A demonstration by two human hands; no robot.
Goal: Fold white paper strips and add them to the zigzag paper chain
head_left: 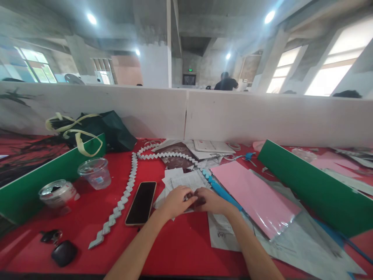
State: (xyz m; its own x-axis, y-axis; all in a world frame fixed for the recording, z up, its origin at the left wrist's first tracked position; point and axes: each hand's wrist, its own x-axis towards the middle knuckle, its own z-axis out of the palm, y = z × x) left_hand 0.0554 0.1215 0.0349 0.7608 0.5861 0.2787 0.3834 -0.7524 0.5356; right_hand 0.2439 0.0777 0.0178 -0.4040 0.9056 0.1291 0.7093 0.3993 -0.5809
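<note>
My left hand [177, 202] and my right hand [212, 200] meet over loose printed papers [186, 179] in the middle of the desk. Both have curled fingers, with the fingertips close together. Whatever they pinch is small and mostly hidden, so I cannot make it out. A zigzag folded-paper chain [127, 191] runs up the left side, bends at the back and comes down toward my right hand. Its end there is blue. Beside my right hand lies a pink sheet in a clear sleeve [253, 194]. A dark-screened phone [142, 203] rests left of my left hand.
On the left stand a clear plastic cup [95, 173] and an opened can [58, 194], with keys and a black case [64, 252] nearer me. Green dividers [314, 186] flank the red desk. A dark green bag [112, 132] sits behind; a person [226, 83] is far off.
</note>
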